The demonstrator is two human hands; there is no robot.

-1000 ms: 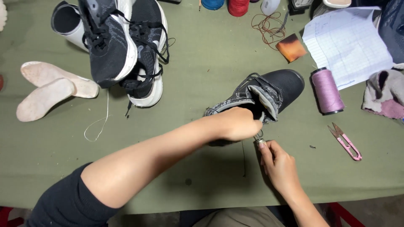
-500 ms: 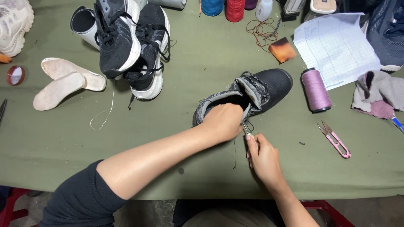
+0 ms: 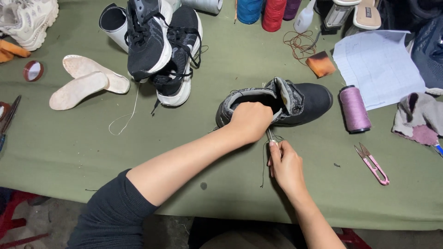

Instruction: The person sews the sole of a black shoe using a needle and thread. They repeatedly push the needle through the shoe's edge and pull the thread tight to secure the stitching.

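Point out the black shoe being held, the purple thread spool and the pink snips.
black shoe point(image 3: 311, 99): head view, on the toe.
purple thread spool point(image 3: 354, 109): head view, mid-winding.
pink snips point(image 3: 374, 164): head view, on the handle.

Shoe point(image 3: 295, 101) in middle of worktop point(image 3: 69, 147). Thread spool point(image 3: 354, 109) right of shoe. Snips point(image 3: 373, 163) nearer front edge. Insoles point(image 3: 87, 82) far left. Sneaker pair point(image 3: 161, 46) behind.

The scene is evenly and softly lit from above. Faint shadows are cast beneath the dark shoe point(image 3: 295, 99). No glare is seen. Slight stretching is noticed far from it, toward the corners.
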